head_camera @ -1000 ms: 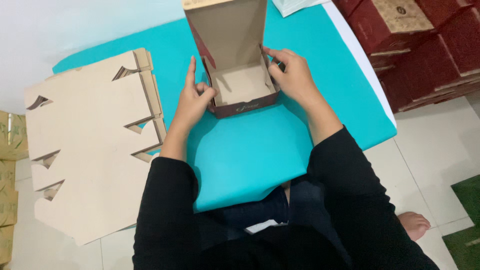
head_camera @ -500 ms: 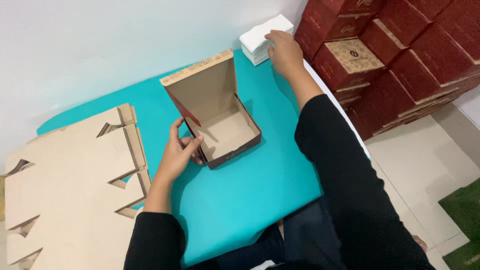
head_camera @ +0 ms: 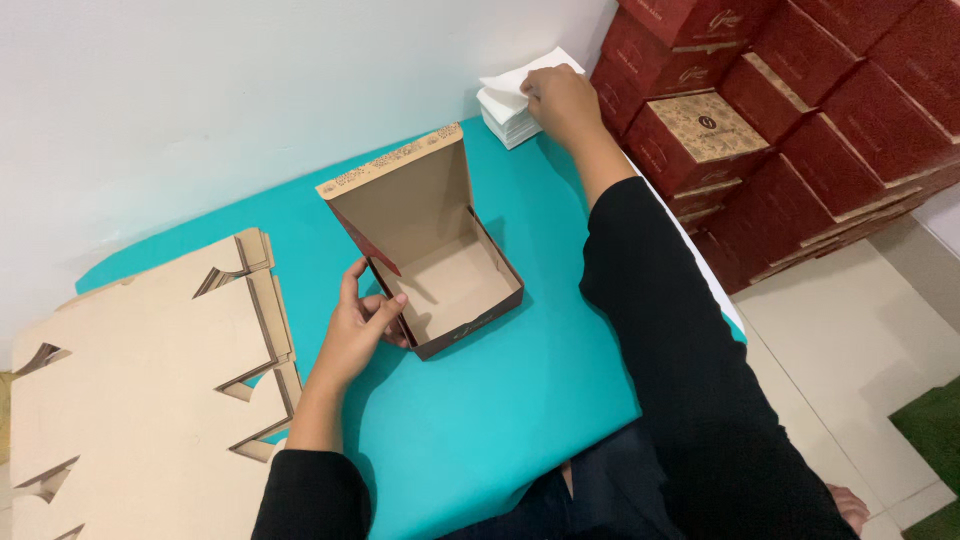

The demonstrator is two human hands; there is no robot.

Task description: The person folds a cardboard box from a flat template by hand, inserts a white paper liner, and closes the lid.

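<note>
An open cardboard box (head_camera: 450, 285), brown inside and dark red outside, stands on the teal table (head_camera: 510, 400) with its lid raised toward the wall. My left hand (head_camera: 358, 322) grips the box's left wall, thumb inside. My right hand (head_camera: 557, 98) reaches to the far corner and pinches the top white sheet of a stack of white paper (head_camera: 510, 105).
A pile of flat, unfolded cardboard box blanks (head_camera: 140, 380) covers the table's left end. Stacked dark red finished boxes (head_camera: 790, 120) fill the floor at the right, close to the table edge. A white wall runs behind the table. Pale floor tiles (head_camera: 850, 340) lie at the right.
My right hand left the box and reached to the far right corner onto the white paper stack. My left hand stayed on the box's left wall. The view shifted left and back.
</note>
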